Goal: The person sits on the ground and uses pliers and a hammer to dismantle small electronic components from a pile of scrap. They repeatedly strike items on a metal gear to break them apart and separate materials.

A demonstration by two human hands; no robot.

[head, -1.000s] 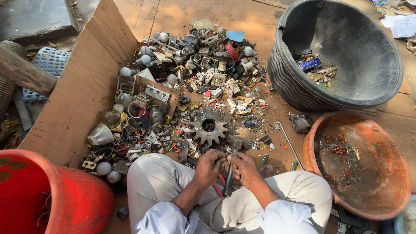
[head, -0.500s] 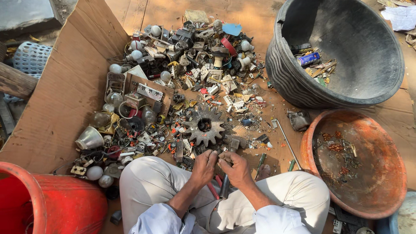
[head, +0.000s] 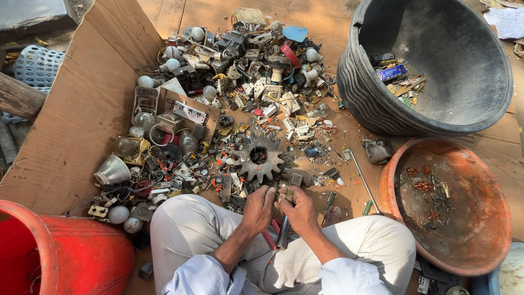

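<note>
Both hands (head: 279, 205) together — fingertips pinched

Scrap heap of bulbs, switches and wires (head: 240, 93) spread over flattened cardboard (head: 71, 125). Large toothed metal gear (head: 258, 157) near the heap's front edge. Top right, a big black ribbed tub (head: 382, 109) holding a few batteries and scraps. Below it, a rusty orange basin (head: 491, 218) with bits of copper wire. Bottom left, a red plastic bucket (head: 82, 257). Far left, a pale blue perforated basket (head: 35, 65) beside a wooden beam (head: 19, 98). Thin metal rod (head: 363, 177) lying between gear and basin.
</note>
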